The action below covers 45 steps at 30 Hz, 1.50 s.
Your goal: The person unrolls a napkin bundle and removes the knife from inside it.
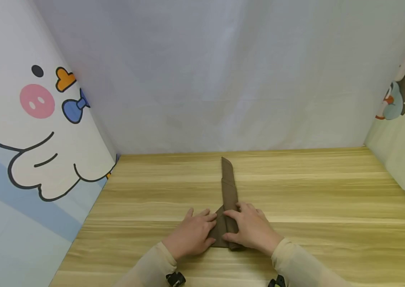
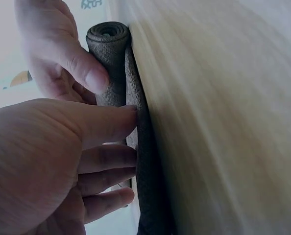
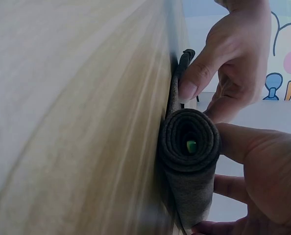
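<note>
A brown cloth [image 1: 229,195] lies partly rolled on the table, its narrow roll pointing away from me. To the left of the roll, a flat triangular flap [image 1: 219,236] is still spread out. My left hand [image 1: 192,236] rests on that flap with fairly straight fingers, the thumb nearest me. Curled over the near part of the roll, my right hand [image 1: 252,228] holds it between thumb and fingers. The right wrist view shows the roll's spiral end [image 3: 190,139], with a small green spot [image 3: 191,146] inside; what it is I cannot tell.
The wood-grain table [image 1: 313,199] extends to both sides of the cloth. A pale curtain [image 1: 206,79] hangs behind it. Printed cartoon panels [image 1: 37,151] stand at the left and right edges.
</note>
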{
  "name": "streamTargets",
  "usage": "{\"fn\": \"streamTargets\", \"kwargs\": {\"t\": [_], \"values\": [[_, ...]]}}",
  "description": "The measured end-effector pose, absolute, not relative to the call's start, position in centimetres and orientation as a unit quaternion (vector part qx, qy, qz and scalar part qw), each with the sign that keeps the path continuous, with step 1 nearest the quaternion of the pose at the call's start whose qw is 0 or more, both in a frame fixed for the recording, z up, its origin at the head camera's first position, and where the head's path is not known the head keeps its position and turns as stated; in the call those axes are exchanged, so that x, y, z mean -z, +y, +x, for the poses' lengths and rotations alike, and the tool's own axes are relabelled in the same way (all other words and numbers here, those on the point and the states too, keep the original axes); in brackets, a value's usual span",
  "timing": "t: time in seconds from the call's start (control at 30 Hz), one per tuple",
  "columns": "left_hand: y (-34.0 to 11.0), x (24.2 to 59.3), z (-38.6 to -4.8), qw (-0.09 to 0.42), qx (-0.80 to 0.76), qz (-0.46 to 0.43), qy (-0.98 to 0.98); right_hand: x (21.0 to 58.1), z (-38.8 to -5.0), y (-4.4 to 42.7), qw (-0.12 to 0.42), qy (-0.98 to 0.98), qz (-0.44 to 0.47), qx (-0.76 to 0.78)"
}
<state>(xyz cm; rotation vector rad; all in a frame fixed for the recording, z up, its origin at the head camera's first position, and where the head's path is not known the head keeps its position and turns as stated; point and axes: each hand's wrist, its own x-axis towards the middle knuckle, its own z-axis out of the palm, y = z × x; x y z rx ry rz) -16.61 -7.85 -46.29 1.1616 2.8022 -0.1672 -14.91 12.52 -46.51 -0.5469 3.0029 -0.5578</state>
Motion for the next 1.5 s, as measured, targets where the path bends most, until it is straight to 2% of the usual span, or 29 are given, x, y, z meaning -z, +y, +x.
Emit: {"fn": "streamTargets", "kwargs": {"t": [0.2, 0.8, 1.13, 1.5], "values": [[-8.4, 46.5, -16.8, 0.056, 0.027, 0.381, 0.922, 46.4, -14.9, 12.9, 0.032, 0.971, -0.162, 0.171], [-9.3, 46.8, -17.3, 0.075, 0.013, 0.386, 0.920, 46.2, -14.4, 14.0, 0.016, 0.971, -0.165, 0.175], [-9.6, 46.5, -17.3, 0.069, 0.007, 0.398, 0.915, 45.9, -14.0, 14.8, 0.028, 0.969, -0.154, 0.191], [-10.3, 46.5, -17.5, 0.077, -0.006, 0.399, 0.914, 46.1, -13.9, 15.6, 0.003, 0.967, -0.159, 0.198]]}}
